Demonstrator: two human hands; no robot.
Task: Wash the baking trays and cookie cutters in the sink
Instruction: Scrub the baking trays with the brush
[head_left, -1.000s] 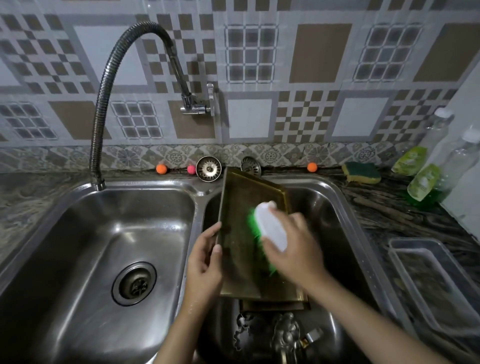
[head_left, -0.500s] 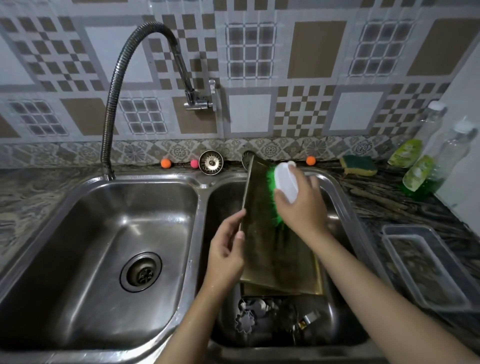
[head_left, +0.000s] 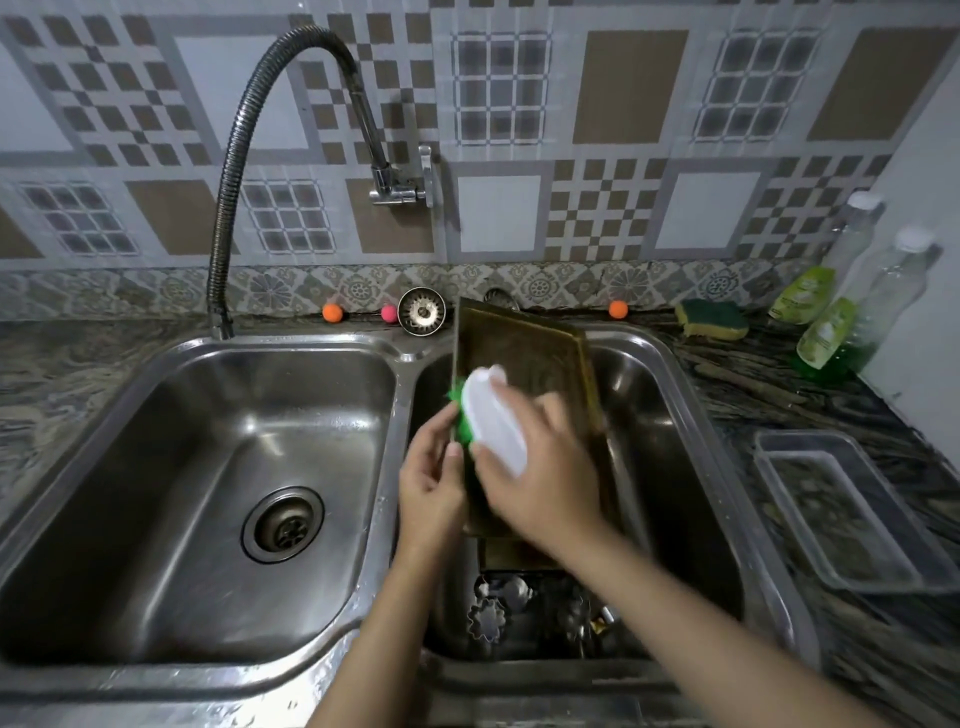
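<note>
A dark, tarnished baking tray stands tilted in the right sink basin, its far end leaning on the back rim. My left hand grips the tray's left edge. My right hand holds a white scrub brush with green bristles pressed to the tray's face near its left edge. Several metal cookie cutters lie at the bottom of the basin in front of the tray, beside another tray partly hidden underneath.
The left basin holds only its drain. A flexible tap arches over it. Strainer plug, small orange and pink balls, sponge and two soap bottles line the back counter. A clear plastic tub sits at right.
The brush has swept from the tray's far end back toward me and to the left edge. My left hand keeps its hold on the tray.
</note>
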